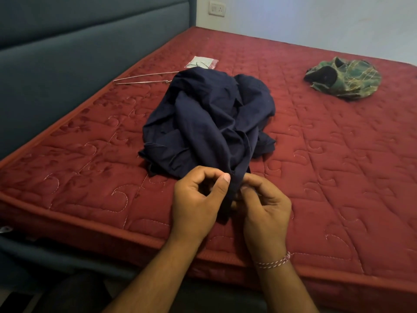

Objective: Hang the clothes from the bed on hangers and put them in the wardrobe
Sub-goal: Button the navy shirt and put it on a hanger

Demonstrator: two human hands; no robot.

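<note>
Bare forearms, no sleeves in view — a red-and-white thread bracelet [274, 263] circles the right wrist

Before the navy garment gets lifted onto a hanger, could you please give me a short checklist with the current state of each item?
1. Both hands on the garment: ok. Left hand and right hand pinch the near end of the navy garment.
2. Garment spread out: not ok, it lies crumpled on the mattress.
3. Hanger within sight: ok, the wire hanger lies beyond the garment, partly under its far edge.
4. Hanger free: not ok, the garment covers one end.
5. Green garment apart: ok.
6. Wardrobe open: cannot tell, out of view.
</note>
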